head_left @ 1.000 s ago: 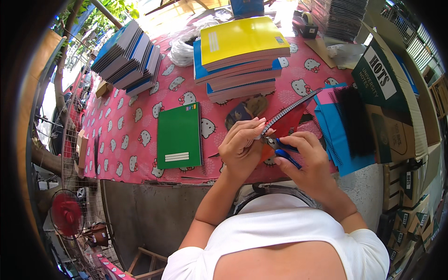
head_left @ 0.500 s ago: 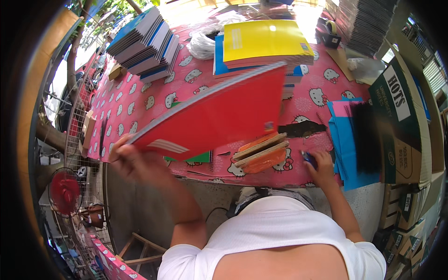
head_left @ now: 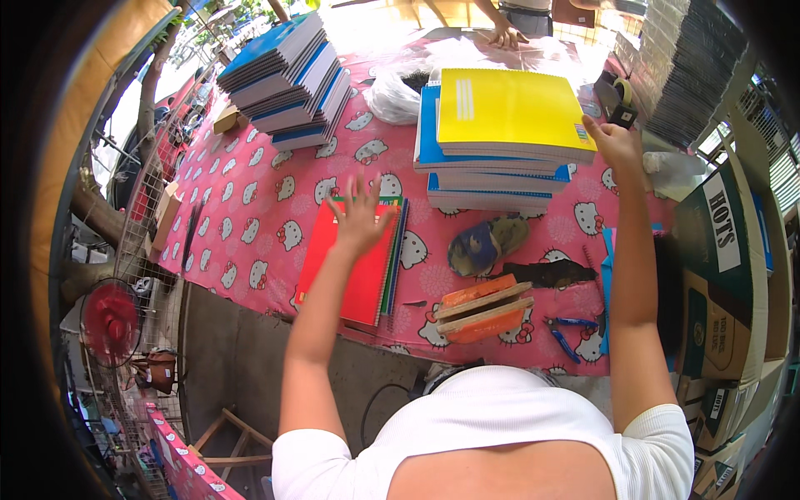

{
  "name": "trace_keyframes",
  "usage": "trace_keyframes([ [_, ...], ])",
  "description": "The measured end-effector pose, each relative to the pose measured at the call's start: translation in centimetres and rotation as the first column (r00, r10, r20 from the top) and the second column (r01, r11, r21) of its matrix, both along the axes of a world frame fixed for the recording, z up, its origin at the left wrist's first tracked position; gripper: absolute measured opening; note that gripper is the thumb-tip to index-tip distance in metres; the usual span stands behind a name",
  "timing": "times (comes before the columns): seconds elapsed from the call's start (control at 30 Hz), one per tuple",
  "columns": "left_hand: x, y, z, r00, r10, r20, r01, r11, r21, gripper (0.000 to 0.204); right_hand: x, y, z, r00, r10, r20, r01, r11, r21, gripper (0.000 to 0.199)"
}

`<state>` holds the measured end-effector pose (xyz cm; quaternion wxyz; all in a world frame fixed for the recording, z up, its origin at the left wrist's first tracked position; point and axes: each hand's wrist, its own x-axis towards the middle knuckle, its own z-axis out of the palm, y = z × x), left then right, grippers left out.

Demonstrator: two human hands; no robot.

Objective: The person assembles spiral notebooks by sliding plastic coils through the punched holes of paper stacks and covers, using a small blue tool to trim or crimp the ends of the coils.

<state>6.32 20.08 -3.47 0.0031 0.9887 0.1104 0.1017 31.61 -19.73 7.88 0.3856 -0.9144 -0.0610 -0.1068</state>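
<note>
A red spiral notebook [head_left: 343, 275] lies on top of a small pile near the table's front edge, with green and blue edges showing under it. Over its upper part my left hand [head_left: 358, 223] is spread, fingers apart; whether it touches the cover I cannot tell. A yellow notebook [head_left: 517, 112] tops a tall stack of blue notebooks [head_left: 492, 181]. My right hand [head_left: 617, 146] has its fingers closed at the right corner of the yellow notebook. Blue-handled pliers [head_left: 571, 333] lie on the table, away from both hands.
Orange-and-wood blocks [head_left: 483, 308] and a worn blue rounded object [head_left: 487, 244] sit mid-table. Another notebook stack [head_left: 287, 79] stands back left. At right are a cardboard box [head_left: 725, 242] and a tape dispenser [head_left: 621, 108]. Another person's hand [head_left: 507, 37] rests on the far edge.
The red notebook, held up by my left hand before, now lies on the pile and that hand is spread. My right hand has moved from beside the pliers up to the yellow notebook.
</note>
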Motion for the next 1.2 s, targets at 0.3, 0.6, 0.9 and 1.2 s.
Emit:
trace_keyframes([
  [0.3,-5.4,-13.8,5.2,0.897,-0.436,-0.069,0.211,0.56,-0.801,0.08,1.5,0.1,0.5,0.976,0.054,-0.212,-0.064,0.997,-0.041,0.04],
  [0.6,-7.0,-16.4,5.1,0.842,-0.531,-0.098,0.484,0.822,-0.301,0.077,-3.5,5.0,4.6,0.899,0.074,0.432,0.175,0.843,-0.508,0.047],
  [0.9,-7.0,-18.9,3.9,0.88,-0.472,0.059,0.472,0.851,-0.228,0.059,-6.9,17.4,3.4,0.548,0.825,0.14,-0.634,0.518,-0.574,0.029],
  [1.2,-7.4,-18.7,3.8,0.892,-0.451,0.024,0.437,0.849,-0.298,0.061,-5.3,17.7,5.8,0.404,0.913,-0.062,-0.811,0.326,-0.486,0.032],
])
